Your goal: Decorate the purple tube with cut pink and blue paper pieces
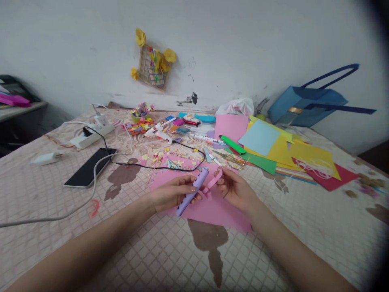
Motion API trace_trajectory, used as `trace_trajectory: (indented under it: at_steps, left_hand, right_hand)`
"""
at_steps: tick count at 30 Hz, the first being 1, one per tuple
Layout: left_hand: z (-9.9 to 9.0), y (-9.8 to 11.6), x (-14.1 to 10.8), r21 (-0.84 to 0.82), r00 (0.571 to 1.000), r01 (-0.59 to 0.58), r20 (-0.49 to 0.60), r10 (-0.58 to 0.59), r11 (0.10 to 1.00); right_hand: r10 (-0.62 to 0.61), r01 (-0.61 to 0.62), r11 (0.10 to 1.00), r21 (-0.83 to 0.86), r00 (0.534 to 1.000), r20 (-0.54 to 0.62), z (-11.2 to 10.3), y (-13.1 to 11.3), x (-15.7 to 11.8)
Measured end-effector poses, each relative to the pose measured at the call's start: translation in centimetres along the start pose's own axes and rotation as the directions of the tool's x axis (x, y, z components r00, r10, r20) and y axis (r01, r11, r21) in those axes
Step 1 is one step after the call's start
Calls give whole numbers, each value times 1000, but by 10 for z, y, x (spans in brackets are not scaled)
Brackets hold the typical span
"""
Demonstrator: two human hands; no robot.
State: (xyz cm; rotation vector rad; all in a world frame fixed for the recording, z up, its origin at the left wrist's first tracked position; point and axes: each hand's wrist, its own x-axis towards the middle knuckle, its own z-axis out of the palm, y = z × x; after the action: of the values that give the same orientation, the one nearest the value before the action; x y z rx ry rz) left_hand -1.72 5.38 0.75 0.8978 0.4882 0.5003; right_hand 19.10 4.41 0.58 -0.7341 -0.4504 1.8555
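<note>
My left hand (179, 188) is closed around a rolled purple paper tube (192, 192) with dark spots along it, held at a slant. Between the fingertips of my right hand (232, 185) is a narrow pink paper strip (215, 181). The strip's lower end reaches close to the tube; whether it touches the tube I cannot tell. Both hands are above a pink paper sheet (227, 213) on the table, with small paper scraps (174, 162) at its far side.
Behind the sheet lie a white glue gun (159, 132), a green cutter (232, 144) and scissors (232, 160). Coloured papers (264, 140) and a blue bag (306, 105) are at right. A black phone (91, 168), a power strip (91, 137) and cables spread across the left.
</note>
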Motion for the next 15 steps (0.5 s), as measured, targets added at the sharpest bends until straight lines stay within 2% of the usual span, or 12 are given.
trace_trajectory:
  at_steps: [6, 11, 15]
  left_hand:
    - [2, 0, -1, -41, 999, 42, 34, -41, 998]
    - [0, -1, -1, -60, 996, 66, 60, -62, 996]
    - [-3, -1, -1, -64, 996, 55, 77, -50, 996]
  right_hand:
    - [-12, 17, 998, 60, 997, -81, 2, -3, 1]
    - [-86, 97, 990, 98, 990, -114, 3, -5, 1]
    - [-139, 170, 973, 154, 972, -191, 3, -9, 2]
